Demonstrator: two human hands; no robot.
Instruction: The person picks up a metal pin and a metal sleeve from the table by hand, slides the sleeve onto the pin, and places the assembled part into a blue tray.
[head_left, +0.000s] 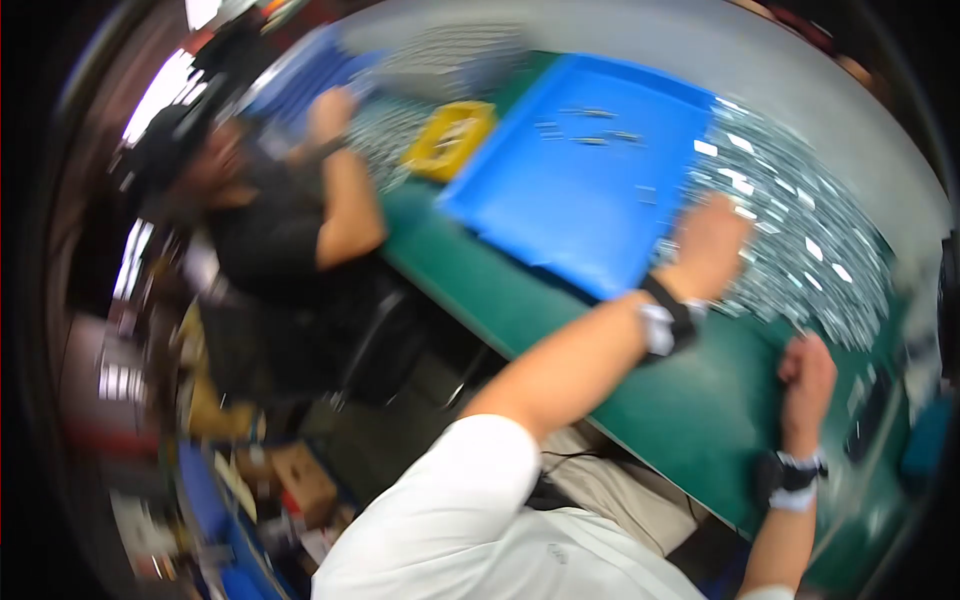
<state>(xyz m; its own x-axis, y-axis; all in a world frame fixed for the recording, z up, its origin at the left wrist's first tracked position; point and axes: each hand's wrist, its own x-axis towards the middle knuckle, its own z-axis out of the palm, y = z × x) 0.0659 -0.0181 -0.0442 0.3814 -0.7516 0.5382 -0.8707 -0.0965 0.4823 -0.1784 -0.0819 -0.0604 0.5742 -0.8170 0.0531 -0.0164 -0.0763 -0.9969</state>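
Note:
My left hand [712,245] reaches over the near left part of a wide heap of small shiny metal pieces [800,235], beside the right edge of a shallow blue tray [560,205]. Motion smears its fingers, so their grip does not show. Near the front edge of the heap is my right hand [808,375], its fingers curled together. Something thin and dark may show at its fingertips, too small and blurred to name. A few slim metal pieces [595,113] lie apart in the tray's far half, with others near its right side.
A yellow bin [452,140] with pieces in it stands left of the tray on the green table [680,430]. Further left sits a co-worker [270,220] in dark clothes, one arm raised. Grey stacked trays [450,60] stand behind. A dark object [868,415] lies at right.

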